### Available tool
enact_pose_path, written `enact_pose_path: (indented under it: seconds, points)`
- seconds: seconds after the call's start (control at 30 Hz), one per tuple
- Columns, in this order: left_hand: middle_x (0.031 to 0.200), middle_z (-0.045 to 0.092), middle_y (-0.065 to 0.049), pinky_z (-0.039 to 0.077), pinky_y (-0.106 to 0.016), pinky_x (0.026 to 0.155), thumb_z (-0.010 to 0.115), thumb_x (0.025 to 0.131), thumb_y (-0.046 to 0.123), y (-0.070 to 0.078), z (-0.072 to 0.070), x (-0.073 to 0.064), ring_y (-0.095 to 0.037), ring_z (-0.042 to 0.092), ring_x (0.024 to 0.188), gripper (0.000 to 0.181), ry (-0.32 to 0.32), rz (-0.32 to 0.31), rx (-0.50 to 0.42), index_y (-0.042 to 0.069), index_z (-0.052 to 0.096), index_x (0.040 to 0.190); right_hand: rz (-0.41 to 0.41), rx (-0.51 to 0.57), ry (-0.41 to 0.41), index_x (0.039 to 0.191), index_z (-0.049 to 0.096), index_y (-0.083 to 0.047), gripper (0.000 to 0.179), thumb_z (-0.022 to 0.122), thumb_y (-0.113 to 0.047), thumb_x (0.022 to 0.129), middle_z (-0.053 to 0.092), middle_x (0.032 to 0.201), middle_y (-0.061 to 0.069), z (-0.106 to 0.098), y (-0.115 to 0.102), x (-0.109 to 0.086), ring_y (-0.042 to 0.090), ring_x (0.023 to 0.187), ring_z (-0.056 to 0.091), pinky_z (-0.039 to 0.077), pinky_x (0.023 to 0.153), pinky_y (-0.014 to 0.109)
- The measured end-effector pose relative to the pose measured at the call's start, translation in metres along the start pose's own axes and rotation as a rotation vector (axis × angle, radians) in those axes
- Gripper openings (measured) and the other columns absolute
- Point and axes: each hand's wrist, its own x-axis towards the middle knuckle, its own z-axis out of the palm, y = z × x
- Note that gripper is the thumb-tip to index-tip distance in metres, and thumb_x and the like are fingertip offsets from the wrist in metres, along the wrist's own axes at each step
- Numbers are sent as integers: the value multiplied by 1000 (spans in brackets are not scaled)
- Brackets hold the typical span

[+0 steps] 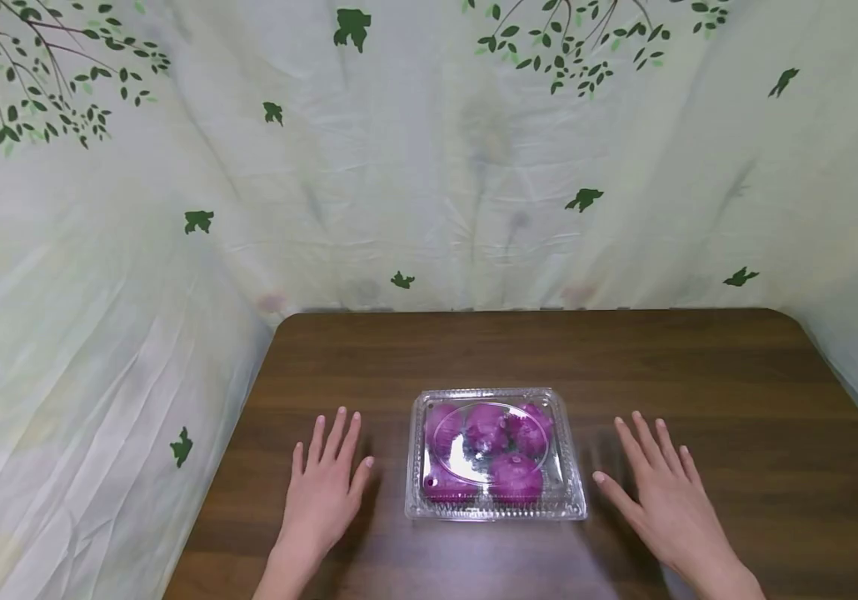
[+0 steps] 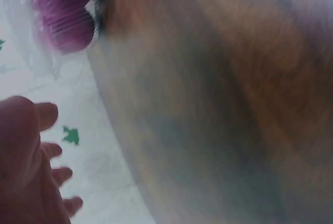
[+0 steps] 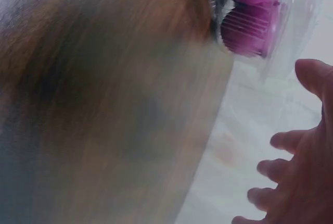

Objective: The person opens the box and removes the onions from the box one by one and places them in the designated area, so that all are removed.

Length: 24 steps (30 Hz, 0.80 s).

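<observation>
A clear plastic clamshell box (image 1: 489, 510) with a closed lid stands on the brown table, holding several round purple items (image 1: 516, 478); their kind is hard to make out through the glare. To its left, my left hand (image 1: 324, 492) is held with fingers straight and spread, touching nothing. On the other side my right hand (image 1: 665, 504) is likewise spread and apart from the box. Both wrist views show the box's side, with the left thumb (image 2: 48, 116) and the right thumb (image 3: 312, 75) short of it.
The dark wood-grain table (image 1: 369, 350) has rounded far corners. Pale fabric (image 1: 429, 183) printed with green leaves and branches hangs behind it and along both sides.
</observation>
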Motion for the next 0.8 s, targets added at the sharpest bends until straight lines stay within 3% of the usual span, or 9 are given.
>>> enact_pose_path:
  seconds: [0.1, 0.23, 0.43, 0.53, 0.67, 0.8]
  points:
    - [164, 16, -4, 16, -65, 111, 48, 102, 43, -1, -5, 1, -31, 7, 149, 64, 17, 36, -58, 20, 26, 158, -31, -3, 23, 159, 13, -16, 82, 52, -54, 97, 11, 163, 15, -1, -5, 1, 31, 148, -6, -7, 115, 57]
    - [163, 20, -1, 23, -63, 110, 51, 102, 37, 0, -8, 5, -28, 11, 149, 60, 55, 135, -187, 20, 31, 156, -83, -6, 56, 159, 20, -16, 80, 52, -55, 97, 15, 163, 13, -1, -16, 4, 29, 149, -3, -6, 116, 53]
    - [157, 34, -4, 27, -60, 110, 57, 99, 15, 10, -4, 5, -27, 23, 146, 57, 123, 218, -379, 16, 39, 152, -217, 3, 159, 154, 36, -17, 73, 61, -49, 94, 24, 161, 6, 5, -32, 10, 31, 148, 14, 3, 119, 49]
    - [154, 40, -5, 29, -54, 111, 60, 96, 5, 17, 1, 3, -27, 29, 143, 57, 128, 188, -503, 13, 43, 150, -287, 29, 210, 150, 43, -17, 70, 67, -45, 91, 33, 157, 5, 11, -39, 13, 33, 144, 25, 10, 118, 50]
    - [150, 45, -4, 30, -46, 111, 61, 92, -4, 27, 8, 0, -25, 38, 139, 59, 97, 84, -661, 13, 47, 147, -352, 99, 217, 148, 47, -17, 67, 68, -42, 90, 39, 154, 5, 20, -51, 15, 33, 141, 31, 14, 117, 51]
    - [142, 52, -9, 42, -47, 104, 60, 89, -9, 33, 14, -2, -28, 48, 130, 56, 55, -1, -842, 8, 52, 142, -408, 187, 216, 146, 49, -15, 63, 69, -37, 90, 42, 152, 7, 26, -63, 16, 33, 140, 33, 18, 115, 53]
